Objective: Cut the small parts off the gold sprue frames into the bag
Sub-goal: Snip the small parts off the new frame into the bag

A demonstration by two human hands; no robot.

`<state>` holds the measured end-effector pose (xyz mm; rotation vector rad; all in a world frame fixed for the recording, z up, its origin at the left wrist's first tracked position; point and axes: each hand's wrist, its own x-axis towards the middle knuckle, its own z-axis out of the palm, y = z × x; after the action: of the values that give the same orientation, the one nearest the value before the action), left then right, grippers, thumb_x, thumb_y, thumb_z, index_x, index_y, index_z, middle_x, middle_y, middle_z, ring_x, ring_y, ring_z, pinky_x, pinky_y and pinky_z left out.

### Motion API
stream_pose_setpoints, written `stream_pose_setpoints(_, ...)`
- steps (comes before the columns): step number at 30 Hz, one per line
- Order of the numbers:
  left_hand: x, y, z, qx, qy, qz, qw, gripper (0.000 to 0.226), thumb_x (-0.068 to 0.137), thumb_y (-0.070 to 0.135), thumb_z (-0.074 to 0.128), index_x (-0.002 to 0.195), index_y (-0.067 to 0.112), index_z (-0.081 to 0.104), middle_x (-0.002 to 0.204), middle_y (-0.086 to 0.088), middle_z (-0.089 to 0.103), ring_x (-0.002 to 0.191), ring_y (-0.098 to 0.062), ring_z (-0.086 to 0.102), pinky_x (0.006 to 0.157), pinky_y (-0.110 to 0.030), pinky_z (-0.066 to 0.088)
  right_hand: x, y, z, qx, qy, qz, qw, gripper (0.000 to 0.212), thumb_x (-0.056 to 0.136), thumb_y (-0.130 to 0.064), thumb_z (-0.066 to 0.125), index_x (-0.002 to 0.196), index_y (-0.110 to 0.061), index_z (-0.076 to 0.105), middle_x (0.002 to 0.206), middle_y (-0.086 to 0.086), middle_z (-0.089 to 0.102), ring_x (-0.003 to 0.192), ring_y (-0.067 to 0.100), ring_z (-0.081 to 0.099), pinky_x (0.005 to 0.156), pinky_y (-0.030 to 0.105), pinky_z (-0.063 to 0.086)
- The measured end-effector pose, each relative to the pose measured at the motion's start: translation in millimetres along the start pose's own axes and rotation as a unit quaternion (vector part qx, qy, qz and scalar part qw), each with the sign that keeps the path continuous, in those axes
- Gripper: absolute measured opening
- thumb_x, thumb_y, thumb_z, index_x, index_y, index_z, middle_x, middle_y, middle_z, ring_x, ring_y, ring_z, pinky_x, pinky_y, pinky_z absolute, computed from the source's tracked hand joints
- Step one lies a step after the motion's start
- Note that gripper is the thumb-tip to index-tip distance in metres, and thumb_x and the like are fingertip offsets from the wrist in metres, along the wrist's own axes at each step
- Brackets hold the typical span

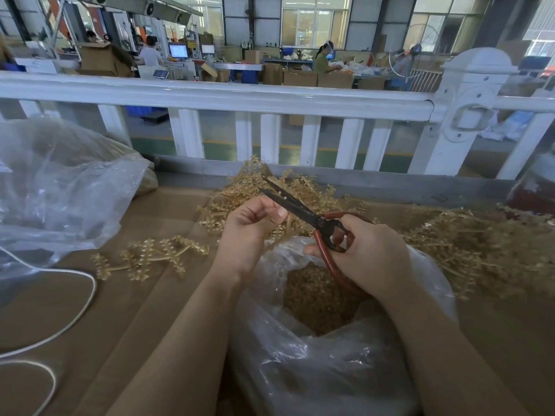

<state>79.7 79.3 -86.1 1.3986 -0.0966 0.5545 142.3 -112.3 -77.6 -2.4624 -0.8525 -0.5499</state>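
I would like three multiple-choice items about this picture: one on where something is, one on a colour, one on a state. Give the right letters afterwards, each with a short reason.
1. Where is the open plastic bag with the cut gold parts?
A. Hung on the white railing
B. Below the two hands, in front of the person
C. On the floor beyond the railing

2. What colour are the handles of the scissors?
A. Red
B. Blue
C. Yellow

3. How are the scissor blades?
A. Fully closed
B. Parted, tips pointing away from the person
C. Broken off

Answers:
1 B: the bag's mouth lies directly under the left hand and the right hand.
2 A: the loops that the right hand grips are red.
3 B: a gap shows between the two dark blades, next to the left hand, which pinches a gold sprue frame.
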Motion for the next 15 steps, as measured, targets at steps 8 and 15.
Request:
stream_pose_setpoints(8, 0.2, 3.3, 1.8, -0.004, -0.007, 0.013, 1.0, 0.007, 0.093, -0.002, 0.06, 0.094, 0.002, 0.065, 0.09, -0.007, 0.069, 0.086, -0.015, 0.064, 0.084, -0.023, 0.052, 0.0, 3.3, 2.9, 0.032, -0.013, 0.005, 0.999, 0.069, 0.069, -0.09, 0.049, 0.092, -0.028, 0.069, 0.07, -0.019, 0.062, 0.06, 0.0, 0.053, 0.057, 0.016, 0.042)
stream_pose_setpoints(15, -4.0, 11.5, 6.7, 0.025, 0.012, 0.048, 0.998, 0.019, 0.098, -0.001, 0.048, 0.082, 0.006, 0.056, 0.071, 0.002, 0.069, 0.067, -0.005, 0.058, 0.068, -0.012, 0.044, -1.2, 6.7, 4.0, 0.04, -0.011, 0.01, 0.999, 0.081, 0.062, -0.1, 0.04, 0.093, -0.031, 0.07, 0.07, -0.02, 0.063, 0.061, -0.002, 0.055, 0.056, 0.011, 0.037)
